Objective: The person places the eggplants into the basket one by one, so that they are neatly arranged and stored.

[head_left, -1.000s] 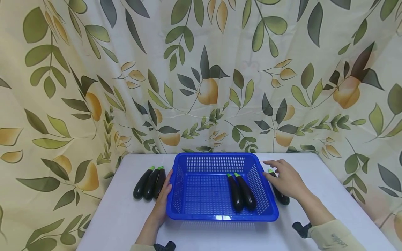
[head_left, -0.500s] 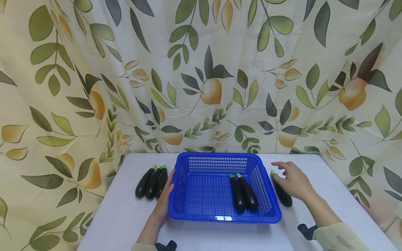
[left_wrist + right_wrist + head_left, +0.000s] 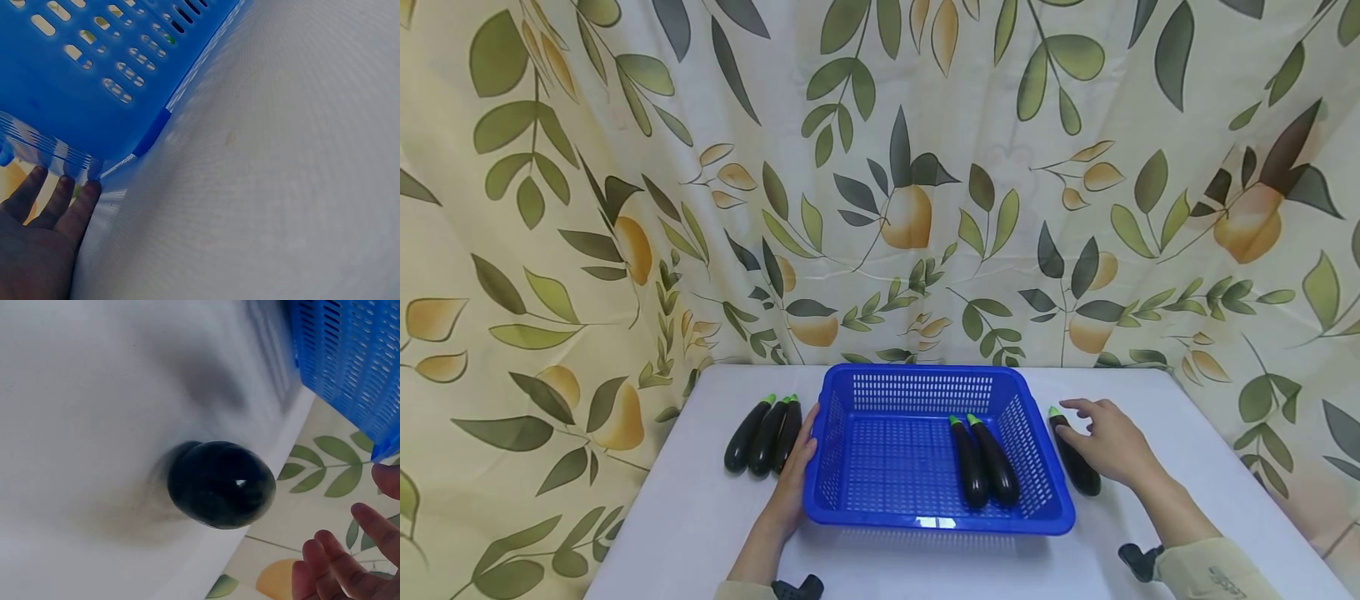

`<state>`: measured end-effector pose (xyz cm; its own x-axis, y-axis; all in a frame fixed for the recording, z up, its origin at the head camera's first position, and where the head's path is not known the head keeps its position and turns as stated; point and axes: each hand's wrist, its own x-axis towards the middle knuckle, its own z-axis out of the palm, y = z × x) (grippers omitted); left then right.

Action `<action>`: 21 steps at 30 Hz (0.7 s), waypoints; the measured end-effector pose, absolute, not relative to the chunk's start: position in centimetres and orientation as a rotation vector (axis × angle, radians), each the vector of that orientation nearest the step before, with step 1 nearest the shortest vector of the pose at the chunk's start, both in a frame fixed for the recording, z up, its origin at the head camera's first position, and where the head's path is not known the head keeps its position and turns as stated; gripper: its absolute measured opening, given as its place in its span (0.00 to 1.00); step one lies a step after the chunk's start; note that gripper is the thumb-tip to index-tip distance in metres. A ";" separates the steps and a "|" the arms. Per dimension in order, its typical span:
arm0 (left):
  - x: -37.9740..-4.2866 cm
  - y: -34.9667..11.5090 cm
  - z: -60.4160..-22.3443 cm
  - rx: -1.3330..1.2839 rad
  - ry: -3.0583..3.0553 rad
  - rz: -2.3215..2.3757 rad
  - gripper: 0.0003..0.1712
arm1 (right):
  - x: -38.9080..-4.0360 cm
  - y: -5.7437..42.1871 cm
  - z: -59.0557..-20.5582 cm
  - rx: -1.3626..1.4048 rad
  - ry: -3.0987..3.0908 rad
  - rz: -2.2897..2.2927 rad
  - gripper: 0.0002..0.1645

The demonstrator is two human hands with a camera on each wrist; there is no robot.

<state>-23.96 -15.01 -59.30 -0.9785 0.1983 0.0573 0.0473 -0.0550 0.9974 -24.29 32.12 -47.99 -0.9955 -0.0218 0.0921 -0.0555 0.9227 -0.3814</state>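
Note:
A blue plastic basket point(image 3: 938, 523) stands mid-table, with two dark eggplants point(image 3: 970, 471) lying side by side in its right half. My left hand point(image 3: 792, 477) rests against the basket's left side; in the left wrist view its straight fingers point(image 3: 78, 212) touch the perforated wall. To the right of the basket lies a single eggplant point(image 3: 1082, 471), green stem end pointing away. My right hand point(image 3: 1116, 446) hovers over and beside it, fingers spread and slightly bent, holding nothing. In the right wrist view a gap shows between the eggplant's rounded end point(image 3: 222, 484) and the fingers.
Three more eggplants point(image 3: 766, 442) lie together on the white table point(image 3: 677, 533), left of my left hand. Behind the table's far edge hangs a curtain point(image 3: 880, 317) with a leaf and fruit print.
My right hand has moved right, away from the basket's right rim, to beside the lone eggplant. My left hand stays on the basket. The whole head view has shifted slightly.

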 end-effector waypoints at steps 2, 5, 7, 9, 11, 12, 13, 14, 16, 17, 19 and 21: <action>-23.9 -15.0 -59.3 0.273 2.084 2.191 0.30 | -24.3 32.3 -48.2 0.057 -3.000 0.600 0.30; -23.9 -15.0 -59.3 0.274 2.084 2.186 0.30 | -24.4 32.5 -48.6 0.053 -3.005 0.599 0.30; -23.8 -15.0 -59.3 0.276 2.086 2.181 0.30 | -24.4 32.7 -48.8 0.047 -3.011 0.598 0.30; -23.8 -15.0 -59.3 0.275 2.087 2.176 0.30 | -24.4 32.8 -49.1 0.040 -3.017 0.597 0.30; -23.8 -15.0 -59.3 0.275 2.087 2.173 0.30 | -24.4 33.0 -49.3 0.031 -3.027 0.602 0.30; -23.9 -15.0 -59.3 0.276 2.087 2.175 0.30 | -24.4 33.0 -49.4 0.026 -3.032 0.604 0.30; -23.9 -15.0 -59.3 0.276 2.087 2.175 0.30 | -24.4 33.1 -49.5 0.022 -3.036 0.607 0.30; -23.9 -15.0 -59.3 0.273 2.084 2.178 0.29 | -24.5 33.2 -49.6 0.019 -3.040 0.609 0.29; -23.9 -15.0 -59.3 0.275 2.086 2.179 0.29 | -24.5 33.3 -49.8 0.013 -3.050 0.614 0.29; -23.9 -15.0 -59.3 0.272 2.088 2.179 0.29 | -24.6 33.4 -49.9 0.012 -3.054 0.616 0.29; -23.9 -15.0 -59.3 0.268 2.090 2.177 0.29 | -24.6 33.4 -50.1 0.010 -3.062 0.619 0.29; -23.9 -15.0 -59.3 0.267 2.089 2.179 0.29 | -24.6 33.5 -50.3 0.007 -3.069 0.624 0.29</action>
